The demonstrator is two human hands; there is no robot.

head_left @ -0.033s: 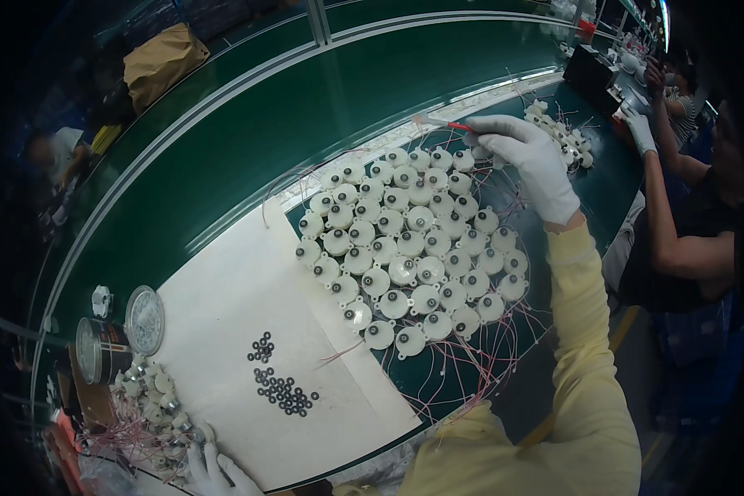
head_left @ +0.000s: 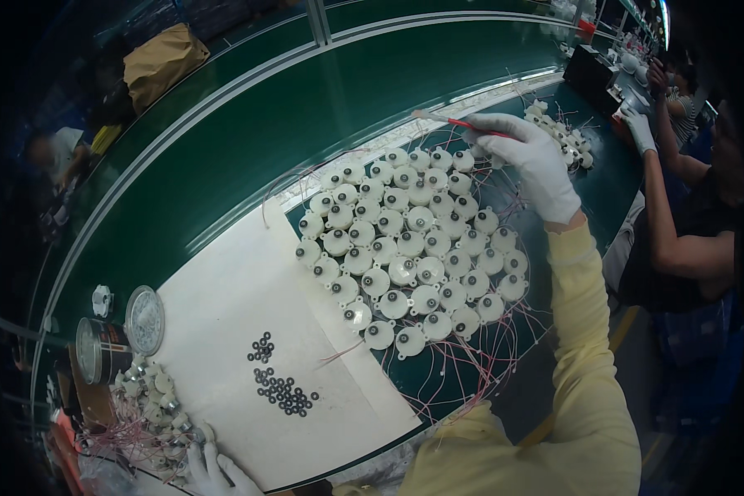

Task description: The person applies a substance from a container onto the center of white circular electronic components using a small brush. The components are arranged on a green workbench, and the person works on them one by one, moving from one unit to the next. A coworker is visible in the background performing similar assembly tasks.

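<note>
In its white glove, my right hand (head_left: 533, 161) pinches a thin red-handled brush (head_left: 460, 124) with a pale tip. The brush points left, above the far edge of the laid-out parts. Below it, many white round motor-like units (head_left: 409, 242) stand close together, each with a dark centre piece and thin pink wires. My left hand (head_left: 223, 475), also gloved, is partly cut off at the bottom edge. Its fingers are spread beside a heap of wired white parts (head_left: 153, 401), and I see nothing held in it.
Small black rings (head_left: 285, 395) lie on a white sheet (head_left: 211, 310) to the left. An open tin (head_left: 103, 351) and its round lid (head_left: 145, 321) are near the heap. More white units (head_left: 558, 136) sit at the back right. A co-worker's arm (head_left: 668, 207) is at the right.
The brush has shifted slightly in my right hand, and more of its red handle shows. My left hand and the laid-out units look the same.
</note>
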